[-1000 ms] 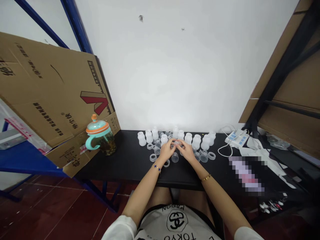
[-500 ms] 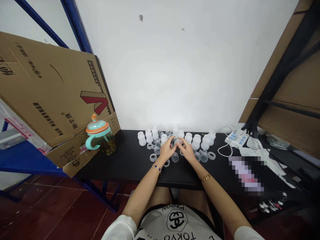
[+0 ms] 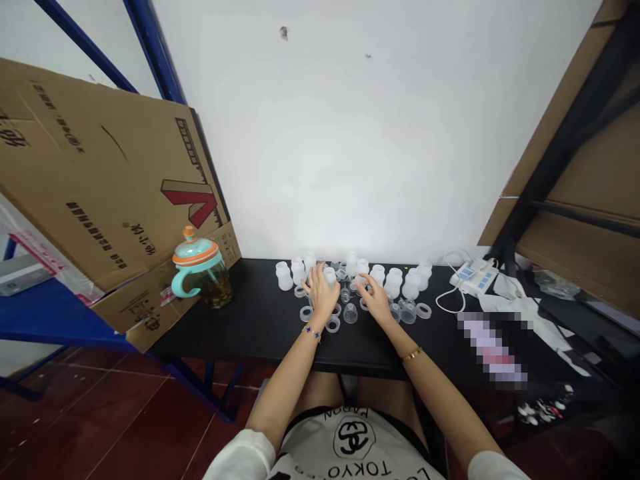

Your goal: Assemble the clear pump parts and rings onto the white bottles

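Note:
My left hand (image 3: pixel 323 292) is stretched over the loose parts with its fingers spread, close to a white plastic bottle (image 3: pixel 329 276) that shows beside its thumb. Whatever lies under its palm is hidden. My right hand (image 3: pixel 377 301) is pinched, thumb and fingertips on a small clear plastic part (image 3: pixel 354 285); the part's exact shape is too small to tell. Between the hands lie a clear dome-shaped cap (image 3: pixel 350 313) and other clear pieces. Clear rings lie around, one ring (image 3: pixel 333 325) in front of my left wrist and another ring (image 3: pixel 423 311) to the right.
Several white bottles (image 3: pixel 394 283) stand in a row near the wall on the black table (image 3: pixel 260 333). To the left are a teal-lidded jug (image 3: pixel 203 277) and a big cardboard box (image 3: pixel 110 180). A white power strip (image 3: pixel 475 275) with a cable lies on the right.
My hands were together at the clear part. My left hand has come away to the left and spread its fingers; my right hand has stayed nearly in place.

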Available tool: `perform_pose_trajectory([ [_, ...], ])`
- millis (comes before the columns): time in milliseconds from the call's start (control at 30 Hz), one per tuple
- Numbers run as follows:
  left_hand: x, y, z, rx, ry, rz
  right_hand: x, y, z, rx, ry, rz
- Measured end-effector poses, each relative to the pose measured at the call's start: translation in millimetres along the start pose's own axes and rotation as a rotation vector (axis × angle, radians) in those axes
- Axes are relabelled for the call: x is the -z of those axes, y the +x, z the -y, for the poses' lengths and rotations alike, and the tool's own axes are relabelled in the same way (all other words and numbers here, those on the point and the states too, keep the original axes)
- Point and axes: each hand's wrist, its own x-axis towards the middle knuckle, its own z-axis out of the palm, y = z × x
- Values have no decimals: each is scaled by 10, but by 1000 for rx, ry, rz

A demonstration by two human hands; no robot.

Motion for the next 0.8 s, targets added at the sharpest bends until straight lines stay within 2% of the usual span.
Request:
perform_pose_trajectory([
  [133,-35,-2,48,70,32,109,-2,5,-7,-4,-2,1],
  [333,-43,1,80,54,-34,133,-5,6,-13,-5,-2,5],
  [633,-4,56,39,39,-302,-52,-5,2,-14,-16,-4,6],
  [800,25,78,4,108,-545,-43,1,2,1,-22,-5,7],
])
